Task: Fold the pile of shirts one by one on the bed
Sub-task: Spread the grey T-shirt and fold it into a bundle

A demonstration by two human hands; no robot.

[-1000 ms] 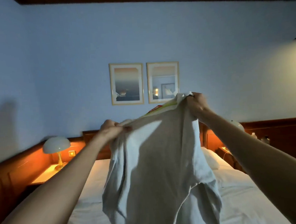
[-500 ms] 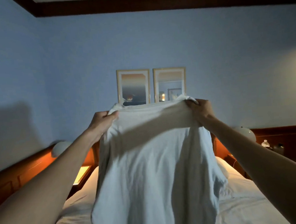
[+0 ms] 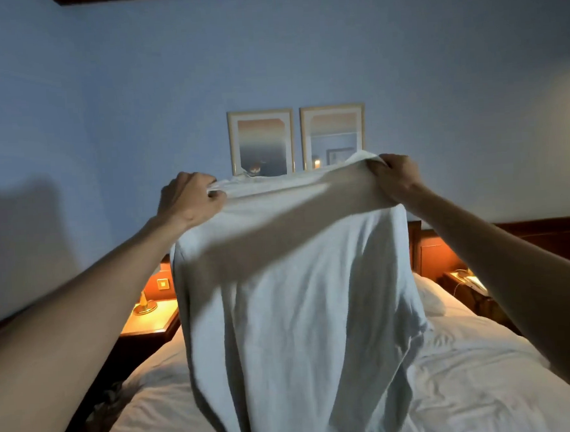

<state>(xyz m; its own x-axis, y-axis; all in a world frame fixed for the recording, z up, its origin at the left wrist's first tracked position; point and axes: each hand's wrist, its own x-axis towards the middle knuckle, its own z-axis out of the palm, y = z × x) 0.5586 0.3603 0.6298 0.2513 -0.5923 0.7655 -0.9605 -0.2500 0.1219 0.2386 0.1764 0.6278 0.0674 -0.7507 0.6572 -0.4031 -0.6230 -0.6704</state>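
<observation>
The left hand [image 3: 189,198] and the right hand [image 3: 396,179] are raised well apart, each with its fingers curled round a top corner of a pale shirt [image 3: 295,298]. The top edge is stretched nearly taut between them. The shirt hangs down in front of the person, its lower hem out of sight below the frame. Under it lies the bed [image 3: 481,387] with rumpled white sheets showing on both sides of the cloth. A pillow [image 3: 428,294] peeks out at the right. A lit nightstand [image 3: 150,321] stands to the left, against a wooden headboard [image 3: 545,236]. Two framed pictures [image 3: 295,138] hang on the blue wall.
</observation>
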